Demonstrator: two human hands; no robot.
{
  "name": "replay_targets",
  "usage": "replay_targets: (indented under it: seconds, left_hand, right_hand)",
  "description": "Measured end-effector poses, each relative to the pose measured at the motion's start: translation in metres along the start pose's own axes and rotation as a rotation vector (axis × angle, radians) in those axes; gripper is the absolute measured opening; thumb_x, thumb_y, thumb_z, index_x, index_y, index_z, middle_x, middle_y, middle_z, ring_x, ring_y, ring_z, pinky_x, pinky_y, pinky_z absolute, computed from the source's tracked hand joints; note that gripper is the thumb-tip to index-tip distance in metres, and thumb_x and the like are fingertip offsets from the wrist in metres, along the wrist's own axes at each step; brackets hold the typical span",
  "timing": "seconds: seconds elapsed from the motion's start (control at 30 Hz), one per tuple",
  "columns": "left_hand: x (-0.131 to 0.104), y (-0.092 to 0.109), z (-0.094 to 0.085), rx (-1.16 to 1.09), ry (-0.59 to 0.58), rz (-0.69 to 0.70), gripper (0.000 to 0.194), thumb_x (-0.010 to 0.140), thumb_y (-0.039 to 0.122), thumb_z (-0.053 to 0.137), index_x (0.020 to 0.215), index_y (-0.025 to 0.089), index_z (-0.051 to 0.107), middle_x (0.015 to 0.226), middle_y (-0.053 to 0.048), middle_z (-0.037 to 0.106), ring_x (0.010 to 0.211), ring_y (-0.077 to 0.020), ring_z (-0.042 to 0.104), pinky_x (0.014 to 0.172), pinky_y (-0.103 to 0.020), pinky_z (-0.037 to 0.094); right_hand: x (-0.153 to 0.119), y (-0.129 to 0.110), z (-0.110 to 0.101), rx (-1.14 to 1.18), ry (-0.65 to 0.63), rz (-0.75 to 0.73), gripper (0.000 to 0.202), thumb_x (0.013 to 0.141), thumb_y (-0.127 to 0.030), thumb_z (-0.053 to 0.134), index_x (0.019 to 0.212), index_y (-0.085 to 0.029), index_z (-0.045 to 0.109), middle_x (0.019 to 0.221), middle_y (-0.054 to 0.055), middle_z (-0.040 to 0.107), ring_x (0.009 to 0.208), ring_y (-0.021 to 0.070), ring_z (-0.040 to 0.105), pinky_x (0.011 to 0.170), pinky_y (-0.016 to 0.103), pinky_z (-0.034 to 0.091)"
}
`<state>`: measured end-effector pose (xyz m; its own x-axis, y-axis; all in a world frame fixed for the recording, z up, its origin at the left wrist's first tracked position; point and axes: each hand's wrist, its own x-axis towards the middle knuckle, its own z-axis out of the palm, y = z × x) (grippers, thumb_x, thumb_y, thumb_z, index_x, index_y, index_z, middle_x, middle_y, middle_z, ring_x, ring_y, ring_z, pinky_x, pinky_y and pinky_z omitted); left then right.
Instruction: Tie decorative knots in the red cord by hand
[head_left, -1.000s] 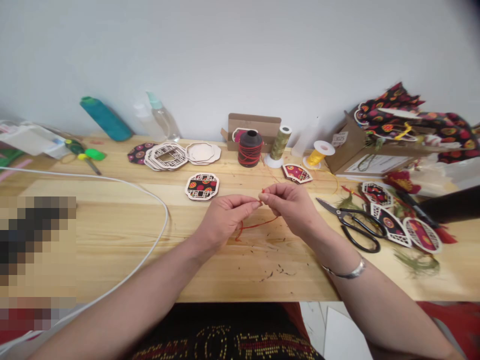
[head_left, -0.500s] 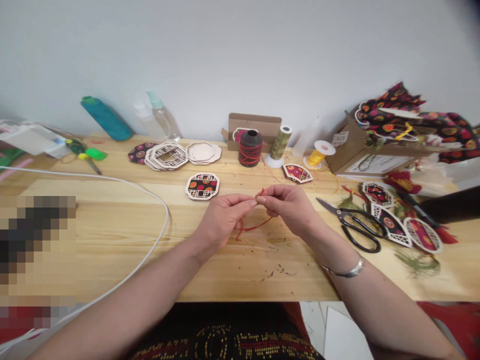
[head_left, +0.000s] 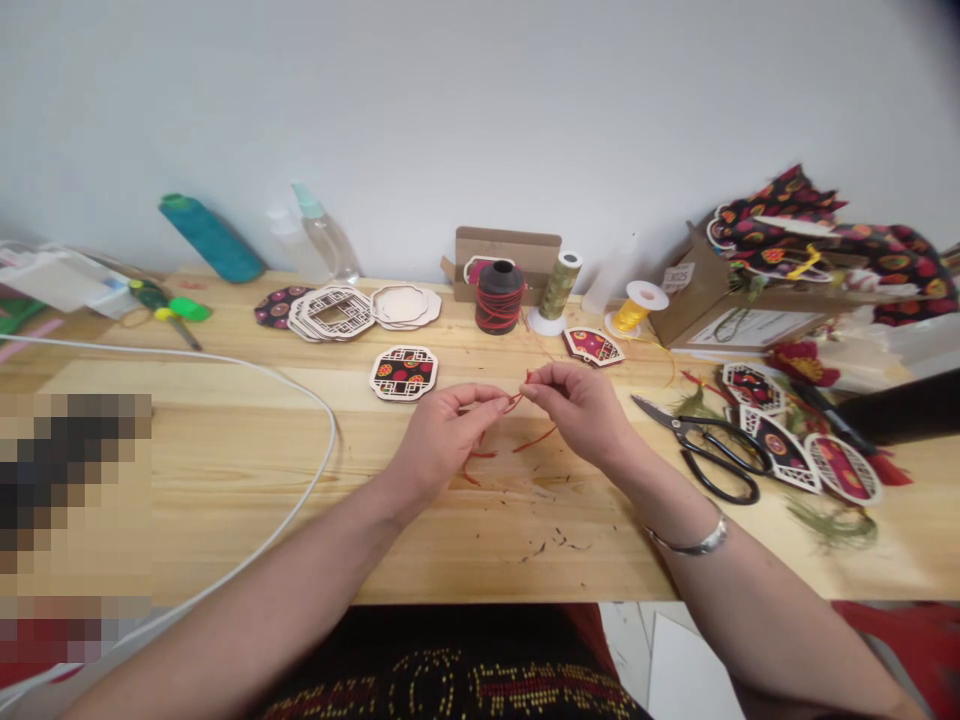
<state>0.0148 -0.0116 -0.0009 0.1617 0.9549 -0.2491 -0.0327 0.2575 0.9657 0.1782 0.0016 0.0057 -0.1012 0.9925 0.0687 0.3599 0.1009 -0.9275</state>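
Note:
Between my hands runs a thin red cord [head_left: 514,403], pinched at both ends a short way apart. My left hand [head_left: 450,430] grips it between thumb and forefinger, with loose ends hanging below. My right hand [head_left: 576,405] pinches the other part, and a small tip of cord pokes up above the fingers; one strand trails down from it. Just beyond my left hand lies an octagonal wooden-framed ornament [head_left: 403,374] with patterned dark fabric. Black-handled scissors [head_left: 712,445] rest to the right of my right hand.
Behind the hands stand a cone of red cord [head_left: 500,298], a green thread spool [head_left: 559,290] and a yellow thread spool [head_left: 634,308]. Stacked wooden frames [head_left: 334,313] lie left of them. A cardboard box [head_left: 739,300] with fabric fills the right; a white cable [head_left: 322,400] curves at left.
My hands have moved slightly apart, so a short stretch of red cord now shows between the fingertips. The loop hanging below has opened into separate strands.

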Motion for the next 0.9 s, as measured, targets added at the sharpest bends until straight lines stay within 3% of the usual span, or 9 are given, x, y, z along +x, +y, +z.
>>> replay_targets:
  seconds: [0.17, 0.3, 0.43, 0.53, 0.7, 0.9]
  left_hand:
    - [0.001, -0.002, -0.003, 0.082, 0.078, 0.132, 0.017, 0.072, 0.035, 0.068, 0.073, 0.018, 0.072, 0.116, -0.006, 0.058, 0.086, -0.0159, 0.059, 0.058, -0.024, 0.047]
    - [-0.001, 0.0, -0.001, 0.226, 0.057, 0.277, 0.012, 0.074, 0.03, 0.068, 0.075, 0.019, 0.073, 0.115, -0.009, 0.057, 0.116, -0.0244, 0.049, 0.083, -0.033, 0.048]
    - [-0.004, -0.003, 0.002, 0.381, -0.005, 0.368, 0.007, 0.07, 0.025, 0.069, 0.073, 0.02, 0.073, 0.129, -0.01, 0.048, 0.112, -0.0262, 0.05, 0.086, -0.041, 0.048]
    - [-0.003, -0.009, 0.002, 0.477, -0.02, 0.42, 0.007, 0.071, 0.024, 0.068, 0.075, 0.022, 0.074, 0.14, -0.008, 0.04, 0.12, -0.0284, 0.045, 0.094, -0.046, 0.044]
    - [0.0, -0.015, 0.0, 0.491, -0.069, 0.385, 0.009, 0.072, 0.027, 0.067, 0.076, 0.022, 0.074, 0.143, -0.009, 0.037, 0.127, -0.0301, 0.041, 0.101, -0.049, 0.038]
    - [-0.003, -0.006, 0.001, 0.358, -0.11, 0.284, 0.009, 0.072, 0.027, 0.066, 0.07, 0.018, 0.067, 0.144, -0.012, 0.036, 0.126, -0.0304, 0.043, 0.102, -0.047, 0.036]
  right_hand:
    - [0.001, 0.003, -0.002, -0.103, 0.086, -0.059, 0.012, 0.078, -0.024, 0.06, 0.068, -0.018, 0.06, 0.064, 0.0, 0.062, 0.06, 0.0127, 0.05, 0.06, 0.027, 0.037]
    - [0.0, 0.004, -0.002, -0.149, 0.117, -0.068, 0.013, 0.079, -0.023, 0.058, 0.068, -0.019, 0.06, 0.063, 0.0, 0.063, 0.057, 0.0123, 0.051, 0.06, 0.027, 0.037]
    - [0.001, 0.003, 0.0, -0.043, 0.108, 0.03, 0.015, 0.078, -0.026, 0.058, 0.066, -0.018, 0.059, 0.061, 0.0, 0.062, 0.053, 0.0103, 0.046, 0.055, 0.025, 0.036]
    - [0.001, 0.0, 0.001, 0.157, 0.044, 0.145, 0.016, 0.076, -0.031, 0.059, 0.067, -0.017, 0.058, 0.063, 0.001, 0.063, 0.046, 0.0074, 0.038, 0.046, 0.023, 0.03]
    - [-0.003, -0.007, 0.003, 0.49, -0.074, 0.267, 0.025, 0.07, -0.038, 0.065, 0.07, -0.017, 0.051, 0.064, 0.0, 0.063, 0.041, 0.0033, 0.032, 0.04, 0.021, 0.021]
    - [-0.004, -0.009, 0.002, 0.536, -0.097, 0.27, 0.03, 0.067, -0.04, 0.069, 0.068, -0.018, 0.049, 0.054, -0.006, 0.051, 0.039, 0.0023, 0.032, 0.038, 0.02, 0.019]
